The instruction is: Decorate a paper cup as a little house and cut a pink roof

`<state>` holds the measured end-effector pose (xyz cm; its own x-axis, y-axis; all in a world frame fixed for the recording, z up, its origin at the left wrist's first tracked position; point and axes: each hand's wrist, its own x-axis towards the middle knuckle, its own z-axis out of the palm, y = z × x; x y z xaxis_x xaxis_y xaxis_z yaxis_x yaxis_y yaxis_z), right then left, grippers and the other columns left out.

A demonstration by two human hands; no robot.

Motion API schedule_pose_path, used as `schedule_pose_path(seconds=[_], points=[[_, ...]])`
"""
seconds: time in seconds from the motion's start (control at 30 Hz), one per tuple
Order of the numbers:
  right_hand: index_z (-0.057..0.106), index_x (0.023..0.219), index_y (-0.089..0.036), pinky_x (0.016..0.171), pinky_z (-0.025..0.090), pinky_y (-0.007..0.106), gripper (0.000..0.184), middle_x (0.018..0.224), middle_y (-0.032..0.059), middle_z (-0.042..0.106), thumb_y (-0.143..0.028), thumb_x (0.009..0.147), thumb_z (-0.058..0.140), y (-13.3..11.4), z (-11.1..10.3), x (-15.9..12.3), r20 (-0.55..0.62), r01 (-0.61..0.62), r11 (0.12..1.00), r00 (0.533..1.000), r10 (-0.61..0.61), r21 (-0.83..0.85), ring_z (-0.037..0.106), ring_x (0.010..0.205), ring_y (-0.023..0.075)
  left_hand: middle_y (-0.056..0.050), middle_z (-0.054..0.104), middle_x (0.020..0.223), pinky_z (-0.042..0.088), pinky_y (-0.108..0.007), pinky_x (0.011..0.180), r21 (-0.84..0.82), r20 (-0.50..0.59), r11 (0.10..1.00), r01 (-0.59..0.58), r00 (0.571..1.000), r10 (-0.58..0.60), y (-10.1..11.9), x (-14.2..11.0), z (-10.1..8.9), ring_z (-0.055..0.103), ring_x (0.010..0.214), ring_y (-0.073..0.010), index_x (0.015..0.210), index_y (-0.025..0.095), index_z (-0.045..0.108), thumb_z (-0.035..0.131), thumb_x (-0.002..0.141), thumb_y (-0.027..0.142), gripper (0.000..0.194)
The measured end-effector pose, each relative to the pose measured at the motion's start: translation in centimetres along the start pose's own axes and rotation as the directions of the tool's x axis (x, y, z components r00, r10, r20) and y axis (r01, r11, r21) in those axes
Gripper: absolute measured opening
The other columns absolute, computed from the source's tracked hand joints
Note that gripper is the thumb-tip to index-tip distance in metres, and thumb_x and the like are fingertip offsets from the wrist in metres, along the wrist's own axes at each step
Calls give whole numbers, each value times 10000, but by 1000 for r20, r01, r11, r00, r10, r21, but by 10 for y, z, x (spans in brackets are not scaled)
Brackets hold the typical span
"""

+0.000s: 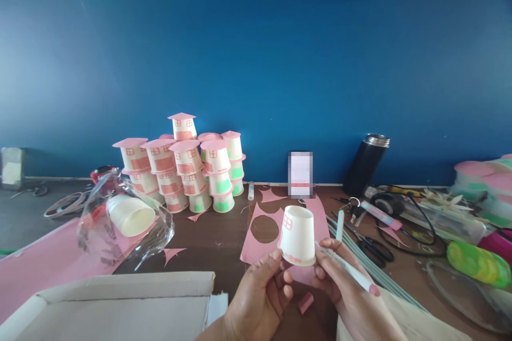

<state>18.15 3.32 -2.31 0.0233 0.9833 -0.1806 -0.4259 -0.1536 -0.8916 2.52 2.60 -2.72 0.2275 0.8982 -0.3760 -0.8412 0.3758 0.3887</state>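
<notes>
1. From where I stand, the left hand's [262, 290] fingers grip the upside-down cup [299, 234] near its rim, above the pink paper [250, 250]; a gentle squeeze should spare its shape.
2. The right hand's [348, 282] fingers clasp the marker [359, 275], tip near the cup; light strokes would likely suit.

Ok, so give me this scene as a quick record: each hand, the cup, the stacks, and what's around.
Left hand: holds paper cup near its rim
Right hand: holds marker; fingers near the cup's rim
Cup: upside down, reddish window drawn, marks near rim
Stacked cups: back left, pink paper pieces between and on top
Pink sheet: round cutout, behind the hands
Flask: black, back right
</notes>
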Motion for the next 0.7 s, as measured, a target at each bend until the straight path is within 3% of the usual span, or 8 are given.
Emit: schedule_pose_path(seconds=[0.23,0.4,0.5,0.6,0.7], points=[[589,952,-246,614,568,251,275,739,-38,604,-357,767,759,3,-2,1,4,128,987,992,-129,-94,631,685,153,-30,655,636,542,-168,568,101,222,993,55,972,-77,-3,1,-6,585,502,-60,915,65,728,627,858,112,126],[530,1006,-300,592,558,237,231,703,-66,575,-381,853,683,7,-1,0,59,89,993,995,-84,-82,658,711,160,-34,655,629,534,-169,576,126,213,991,50,974,-76,-6,3,-8,572,487,-56,871,71,733,629,857,117,115],[542,1047,-299,616,571,257,241,759,-42,596,-430,872,644,6,-5,0,60,113,971,993,-103,-209,648,721,165,-29,650,613,527,-162,557,126,180,991,50,981,-73,-5,3,-7,562,475,-55,845,80,732,639,853,132,107],[585,1077,-260,620,576,274,318,928,31,631,-518,893,558,2,-12,0,68,271,851,961,-270,-450,633,722,174,-18,637,590,505,-140,519,109,127,993,39,990,-53,-4,2,-5,553,465,-51,820,86,727,663,839,146,90],[594,1121,-250,615,550,263,345,864,30,616,-513,926,484,-2,-13,-4,69,418,689,878,-474,-592,590,656,161,-8,628,574,483,-127,489,94,95,995,32,995,-40,-4,3,-6,547,453,-47,799,89,722,698,814,160,76]])
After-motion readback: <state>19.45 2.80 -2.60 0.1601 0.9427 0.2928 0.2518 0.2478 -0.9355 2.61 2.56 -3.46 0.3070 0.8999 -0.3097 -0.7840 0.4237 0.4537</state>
